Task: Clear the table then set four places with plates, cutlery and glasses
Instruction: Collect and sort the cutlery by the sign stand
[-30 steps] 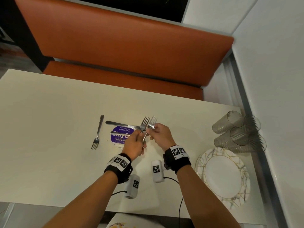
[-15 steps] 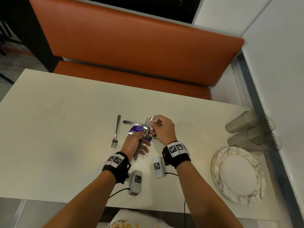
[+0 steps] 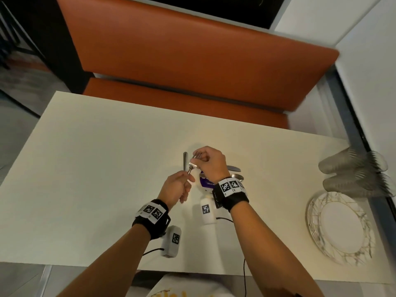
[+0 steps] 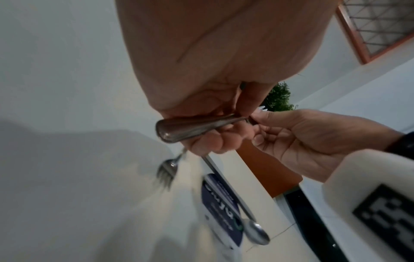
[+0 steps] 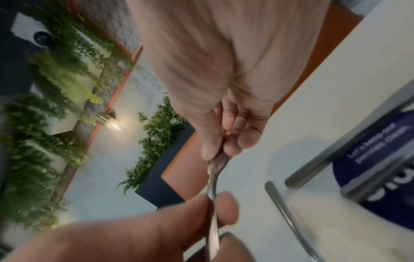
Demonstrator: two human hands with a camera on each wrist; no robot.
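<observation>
Both hands (image 3: pixel 194 174) pinch one fork (image 3: pixel 192 165) above the table (image 3: pixel 96 168).

Purple table sticker (image 5: pixel 378 170): "Let's keep our…", rest too blurred.

I see a cream table (image 3: pixel 107 168) before an orange bench seat (image 3: pixel 192 61). The plate (image 3: pixel 317 213) is white with a gold-and-grey marbled web on its rim. The card (image 4: pixel 221 209) is dark purple with white lettering, the fork (image 4: pixel 190 128) silver, the wristbands (image 3: pixel 232 195) black with black-and-white square markers.
</observation>
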